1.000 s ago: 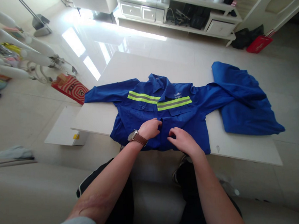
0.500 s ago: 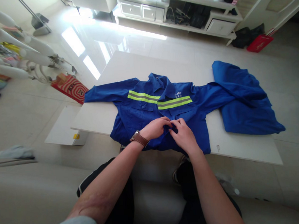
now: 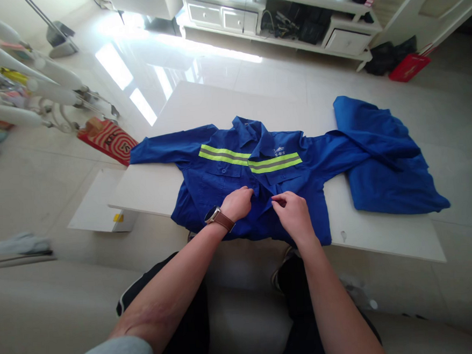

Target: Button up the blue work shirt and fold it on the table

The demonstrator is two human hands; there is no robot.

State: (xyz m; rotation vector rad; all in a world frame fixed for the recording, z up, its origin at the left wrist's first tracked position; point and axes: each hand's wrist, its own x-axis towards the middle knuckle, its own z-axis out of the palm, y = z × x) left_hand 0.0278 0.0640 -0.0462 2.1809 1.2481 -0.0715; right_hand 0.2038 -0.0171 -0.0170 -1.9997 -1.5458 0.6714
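A blue work jacket [image 3: 216, 189] with a yellow-green and grey reflective stripe across the chest lies face up on a white table [image 3: 389, 236]. Its collar points away from me and its front edges overlap near the chest. My left hand [image 3: 238, 203], with a watch on the wrist, is closed at the jacket's front, its fingertips pinching the cloth by the front edge. Just to the right, my right hand [image 3: 293, 213] pinches the other front edge between thumb and finger. A gap of cloth shows between both hands.
Folded blue cloth [image 3: 389, 171] lies on the table's right, partly over the jacket's sleeve. A red striped paper bag [image 3: 108, 141] stands beyond the left cuff. A white low cabinet [image 3: 225, 17] stands across the floor, and a red bag [image 3: 409, 68] sits at far right.
My hands have come apart: the left moved a little left, the right slightly to the right. The jacket's front edges between them are now more visible.
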